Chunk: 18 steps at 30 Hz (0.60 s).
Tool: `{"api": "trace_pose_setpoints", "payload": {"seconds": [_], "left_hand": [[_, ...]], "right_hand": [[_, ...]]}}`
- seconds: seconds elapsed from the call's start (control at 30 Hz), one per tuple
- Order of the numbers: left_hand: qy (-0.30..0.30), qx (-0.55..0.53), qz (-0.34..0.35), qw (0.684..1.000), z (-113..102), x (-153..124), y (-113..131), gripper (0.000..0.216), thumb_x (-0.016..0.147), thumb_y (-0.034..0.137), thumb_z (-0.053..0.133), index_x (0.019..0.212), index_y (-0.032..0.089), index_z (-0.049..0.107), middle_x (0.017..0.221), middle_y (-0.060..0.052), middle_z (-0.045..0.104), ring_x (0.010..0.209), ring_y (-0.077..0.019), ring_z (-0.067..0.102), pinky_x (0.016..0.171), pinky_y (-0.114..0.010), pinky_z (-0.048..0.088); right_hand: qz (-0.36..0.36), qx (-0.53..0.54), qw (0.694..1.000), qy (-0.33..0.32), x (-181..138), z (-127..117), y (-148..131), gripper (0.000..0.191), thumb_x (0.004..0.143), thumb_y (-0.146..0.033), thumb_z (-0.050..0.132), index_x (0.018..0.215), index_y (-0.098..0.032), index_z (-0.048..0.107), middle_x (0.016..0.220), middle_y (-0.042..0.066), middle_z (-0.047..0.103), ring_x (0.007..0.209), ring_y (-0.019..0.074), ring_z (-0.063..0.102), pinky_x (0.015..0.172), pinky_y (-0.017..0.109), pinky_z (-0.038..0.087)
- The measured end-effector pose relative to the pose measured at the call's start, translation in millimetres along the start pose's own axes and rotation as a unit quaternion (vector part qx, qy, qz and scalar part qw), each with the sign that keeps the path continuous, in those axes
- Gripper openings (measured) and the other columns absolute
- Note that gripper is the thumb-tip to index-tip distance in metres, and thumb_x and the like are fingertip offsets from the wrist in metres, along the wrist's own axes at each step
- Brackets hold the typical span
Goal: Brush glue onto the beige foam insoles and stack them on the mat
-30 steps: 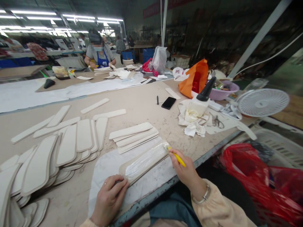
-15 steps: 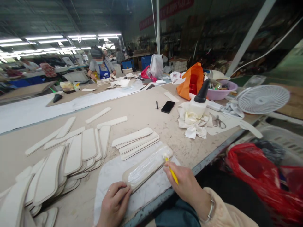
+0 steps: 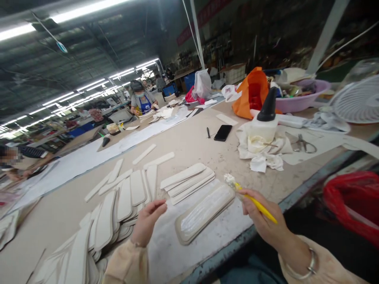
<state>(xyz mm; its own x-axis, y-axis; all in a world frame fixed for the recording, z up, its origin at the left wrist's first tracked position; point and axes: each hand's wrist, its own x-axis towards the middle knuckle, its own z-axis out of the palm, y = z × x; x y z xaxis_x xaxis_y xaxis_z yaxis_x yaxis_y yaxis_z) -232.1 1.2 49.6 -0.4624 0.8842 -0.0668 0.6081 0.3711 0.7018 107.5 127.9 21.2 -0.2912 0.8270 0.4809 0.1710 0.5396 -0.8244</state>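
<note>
At the far left of my feed, a person in a striped top (image 3: 34, 154) bends over some work; nearer me on the tabletop (image 3: 188, 138), a heap of pale panels (image 3: 103, 223) spreads out, overlapping; near its right edge I have the left grip (image 3: 148, 221), loosely curled, with nothing in it that I can see; next along lies a smaller fanned stack (image 3: 188, 181); just in front of that, on a white sheet (image 3: 161, 252), rests the coated panel (image 3: 205, 213), set at a slant with glossy white streaks along its upper face; a dark phone (image 3: 223, 133) lies farther back; my right grip (image 3: 265, 227) is closed round a yellow-handled brush (image 3: 263, 209), its white-loaded bristles just beside the panel's far right corner (whether they touch it, I cannot tell from here); behind, a white bottle (image 3: 262, 128) with a black cone top sits on crumpled wrapping (image 3: 266, 162); scissors (image 3: 304, 144) lie right of it; last comes a white fan (image 3: 361, 100), cut off by the edge of my view.
</note>
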Motion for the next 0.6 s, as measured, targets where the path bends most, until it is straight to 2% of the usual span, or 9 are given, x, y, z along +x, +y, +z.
{"api": "trace_pose_setpoints", "payload": {"seconds": [0.07,0.17,0.27,0.37,0.47,0.53,0.6], "left_hand": [[-0.005,0.061,-0.002,0.998,-10.0,36.2,-1.2,0.049,0.081,0.051,0.052,0.113,0.014,0.063,0.104,-0.010,0.071,0.092,-0.0225,0.068,0.083,-0.035,0.054],[-0.020,0.153,0.016,0.988,-16.0,87.9,-7.2,0.045,0.068,0.040,0.065,0.108,0.020,0.067,0.119,-0.009,0.067,0.113,-0.0281,0.060,0.099,-0.041,0.045],[-0.063,0.233,0.035,0.970,-16.1,124.0,-16.0,0.039,0.060,0.028,0.069,0.099,0.025,0.069,0.118,-0.005,0.068,0.120,-0.0289,0.055,0.107,-0.040,0.037],[-0.118,0.289,0.050,0.949,-18.8,143.1,-24.3,0.030,0.062,0.027,0.069,0.091,0.026,0.070,0.112,-0.003,0.071,0.115,-0.0271,0.059,0.105,-0.038,0.038],[-0.162,0.323,0.070,0.930,-25.7,152.9,-28.9,0.027,0.070,0.035,0.068,0.093,0.021,0.069,0.109,-0.007,0.071,0.108,-0.0234,0.063,0.101,-0.042,0.041],[-0.176,0.333,0.086,0.922,-30.6,157.4,-30.1,0.027,0.072,0.039,0.067,0.090,0.020,0.069,0.103,-0.007,0.073,0.099,-0.0204,0.065,0.096,-0.041,0.045],[-0.163,0.336,0.106,0.922,-34.2,161.1,-30.2,0.019,0.068,0.038,0.069,0.080,0.024,0.070,0.094,-0.003,0.075,0.091,-0.0189,0.067,0.090,-0.035,0.048]], "right_hand": [[-0.008,0.002,1.000,0.001,0.6,-0.3,0.6,0.021,0.094,-0.028,0.047,0.111,-0.020,0.057,0.062,-0.002,0.057,0.054,0.0109,0.059,0.055,0.021,0.049],[-0.020,-0.001,1.000,0.000,2.1,0.4,2.2,0.022,0.094,-0.028,0.046,0.111,-0.019,0.057,0.065,-0.001,0.060,0.055,0.0114,0.060,0.056,0.022,0.051],[-0.024,-0.016,1.000,0.006,4.5,0.1,4.4,0.023,0.095,-0.029,0.045,0.111,-0.019,0.058,0.067,0.001,0.062,0.057,0.0123,0.063,0.058,0.022,0.052],[-0.023,-0.032,0.999,0.015,6.8,-0.5,5.3,0.023,0.095,-0.029,0.045,0.110,-0.019,0.058,0.070,0.002,0.065,0.060,0.0133,0.065,0.059,0.022,0.053],[-0.033,-0.038,0.999,0.011,8.3,-0.1,4.7,0.022,0.094,-0.026,0.045,0.111,-0.019,0.058,0.078,0.004,0.068,0.066,0.0140,0.067,0.062,0.023,0.054],[-0.038,-0.036,0.999,0.005,8.7,0.3,4.2,0.022,0.094,-0.025,0.046,0.111,-0.019,0.058,0.082,0.005,0.069,0.070,0.0144,0.068,0.065,0.023,0.054],[-0.042,-0.035,0.998,0.000,8.6,0.6,4.1,0.022,0.094,-0.024,0.046,0.112,-0.019,0.058,0.083,0.005,0.069,0.073,0.0148,0.069,0.067,0.023,0.054]]}}
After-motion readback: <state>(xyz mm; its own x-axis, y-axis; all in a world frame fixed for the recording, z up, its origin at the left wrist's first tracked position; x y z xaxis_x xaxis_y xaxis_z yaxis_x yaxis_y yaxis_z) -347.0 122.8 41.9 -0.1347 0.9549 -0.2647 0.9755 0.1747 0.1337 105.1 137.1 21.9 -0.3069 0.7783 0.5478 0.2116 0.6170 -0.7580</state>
